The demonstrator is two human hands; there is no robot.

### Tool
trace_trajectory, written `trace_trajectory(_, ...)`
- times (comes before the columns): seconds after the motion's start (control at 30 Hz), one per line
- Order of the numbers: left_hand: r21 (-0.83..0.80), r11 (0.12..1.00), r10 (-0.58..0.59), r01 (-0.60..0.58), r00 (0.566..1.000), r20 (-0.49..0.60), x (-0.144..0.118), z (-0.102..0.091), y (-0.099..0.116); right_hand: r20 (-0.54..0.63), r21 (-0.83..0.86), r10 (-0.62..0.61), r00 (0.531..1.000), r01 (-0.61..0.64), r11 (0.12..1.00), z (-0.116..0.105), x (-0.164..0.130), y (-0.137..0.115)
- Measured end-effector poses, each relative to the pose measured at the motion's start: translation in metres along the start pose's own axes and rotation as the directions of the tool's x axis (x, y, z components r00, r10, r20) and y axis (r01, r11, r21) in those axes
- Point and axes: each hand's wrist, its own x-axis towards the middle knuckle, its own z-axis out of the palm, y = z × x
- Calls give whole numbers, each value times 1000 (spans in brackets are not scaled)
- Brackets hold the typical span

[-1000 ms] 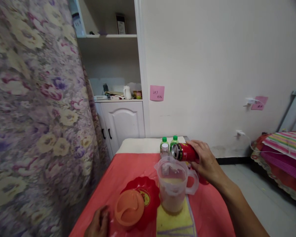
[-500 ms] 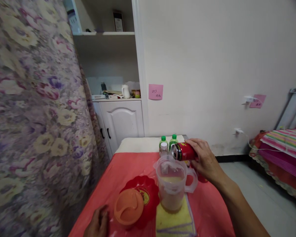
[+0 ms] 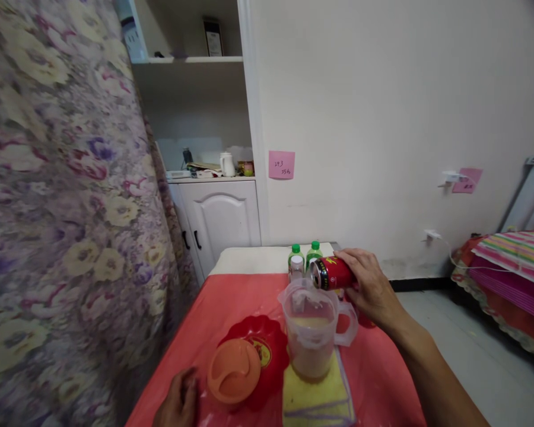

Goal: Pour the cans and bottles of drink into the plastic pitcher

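Nearest, the left hand rests loosely curled on the red cloth, holding nothing, just left of the orange lid on the red plate. Right of the lid stands the jug, part full of tan liquid, on a yellow rag. Above the jug's rim the right hand grips the can round its middle, tipped mouth-down. The can looks light, thin-walled and slick, so a firm grip round its middle suits. Behind the jug stand bottles.
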Motion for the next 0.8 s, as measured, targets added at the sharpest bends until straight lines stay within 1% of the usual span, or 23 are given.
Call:
trace_trajectory(0.13,-16,1000,11,-11,1000,-23,-1,0,-1,-7,-11,-15,1000,15,1000,1,0,1)
trace_trajectory(0.23,-32,999,1,-2,1000,-14,0,0,0,-9,-16,-24,1000,24,1000,1,0,1)
trace_trajectory(0.6,-8,1000,-23,23,999,28,-1,0,1,-16,-38,-30,999,29,999,-2,1,-3)
trace_trajectory(0.8,-11,1000,-6,6,1000,10,-1,0,1,-25,-42,-37,999,36,998,-6,2,-7)
